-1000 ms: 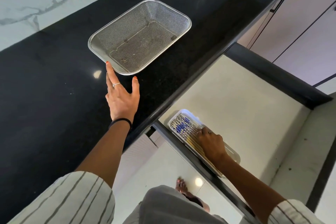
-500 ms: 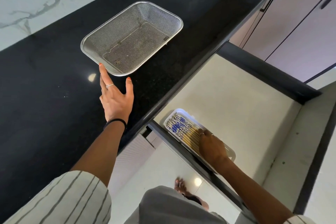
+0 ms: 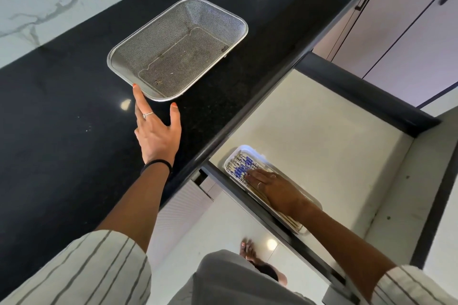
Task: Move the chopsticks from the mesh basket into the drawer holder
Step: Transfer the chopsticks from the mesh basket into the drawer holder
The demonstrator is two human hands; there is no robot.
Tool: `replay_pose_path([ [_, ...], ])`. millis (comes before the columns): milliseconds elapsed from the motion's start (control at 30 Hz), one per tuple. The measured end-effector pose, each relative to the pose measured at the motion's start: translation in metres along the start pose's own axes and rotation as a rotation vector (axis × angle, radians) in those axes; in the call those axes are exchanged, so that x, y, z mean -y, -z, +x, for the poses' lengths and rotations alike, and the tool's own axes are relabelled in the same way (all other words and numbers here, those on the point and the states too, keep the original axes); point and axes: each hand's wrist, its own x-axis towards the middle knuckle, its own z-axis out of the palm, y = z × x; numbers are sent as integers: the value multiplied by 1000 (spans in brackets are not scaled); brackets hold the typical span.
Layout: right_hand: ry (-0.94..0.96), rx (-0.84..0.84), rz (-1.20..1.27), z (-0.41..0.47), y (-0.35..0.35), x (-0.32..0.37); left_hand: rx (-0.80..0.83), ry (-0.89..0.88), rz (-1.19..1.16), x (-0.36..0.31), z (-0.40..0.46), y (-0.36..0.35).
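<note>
Table [image 3: 62, 151]: black stone surface; carries the mesh basket near its front edge.
Drawer [image 3: 309, 136]: pulled out below the table's front edge; pale floor, dark front rail.
Mesh basket [image 3: 178, 49]: metal, rectangular; no chopsticks visible inside.
Drawer holder [image 3: 250, 150]: white tray in the drawer's near-left corner, along the front rail.
Chopsticks [image 3: 239, 167]: lying side by side in the drawer holder; blue-patterned ends point toward the table.
Left hand [image 3: 156, 131]: grip released, fingers straight; one fingertip touches the basket's near rim.
Right hand [image 3: 272, 187]: grip released; flat fingers rest on the chopsticks.
Handling: judged light, stiff, smooth and prone to roll or scatter. Take hold of a bundle mid-length; level loose ends with a flat palm.
Task status: transfer appears complete.
Markings: no brand, label or writing legible; the blue marks read as pattern only.
</note>
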Motion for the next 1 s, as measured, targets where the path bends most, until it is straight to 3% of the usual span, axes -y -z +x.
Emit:
replay_pose_path([
  [467, 92, 40, -73, 69, 9, 6, -10, 6, -5, -1, 1, -1],
  [1000, 106, -17, -103, 62, 3, 3, -8, 10, 17, -2, 0, -1],
])
